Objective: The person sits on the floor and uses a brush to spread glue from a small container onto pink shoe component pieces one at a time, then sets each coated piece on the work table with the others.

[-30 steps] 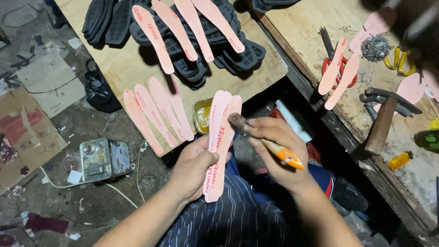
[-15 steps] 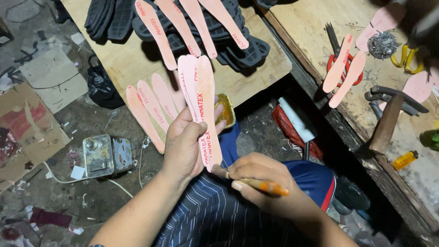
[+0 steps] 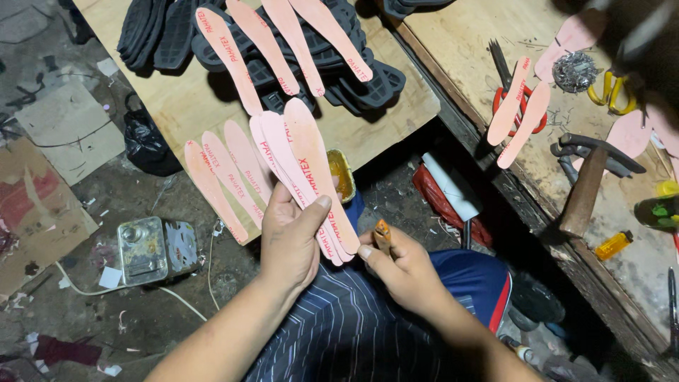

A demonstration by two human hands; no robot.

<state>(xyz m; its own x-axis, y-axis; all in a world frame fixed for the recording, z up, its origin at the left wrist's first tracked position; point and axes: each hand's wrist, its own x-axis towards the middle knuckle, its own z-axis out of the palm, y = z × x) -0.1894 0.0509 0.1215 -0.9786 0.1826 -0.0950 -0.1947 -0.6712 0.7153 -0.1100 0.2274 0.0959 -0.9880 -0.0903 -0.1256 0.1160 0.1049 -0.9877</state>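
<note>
Since half a second ago, my left hand [image 3: 293, 237] has carried its fan of pink, elongated shoe-insole strips [image 3: 305, 173] a little rightward, and my right hand [image 3: 399, 269] has risen to meet its lower end.

Head view: I count about three overlapping strips in that fan, gripped by the left hand with the thumb pressed across the front. The right hand is clenched around a small orange-handled tool [image 3: 382, 233], its tip hidden. Three more pink strips [image 3: 226, 177] lie on the near edge of the pale wooden board [image 3: 396, 106], beside a small tin of yellow glue [image 3: 341, 173]. Four strips [image 3: 283, 46] rest on a pile of black rubber soles [image 3: 353, 81]. On the workbench at right, two strips [image 3: 520, 113] lie over red-handled scissors [image 3: 503, 99], near one hammer [image 3: 587, 187].
</note>
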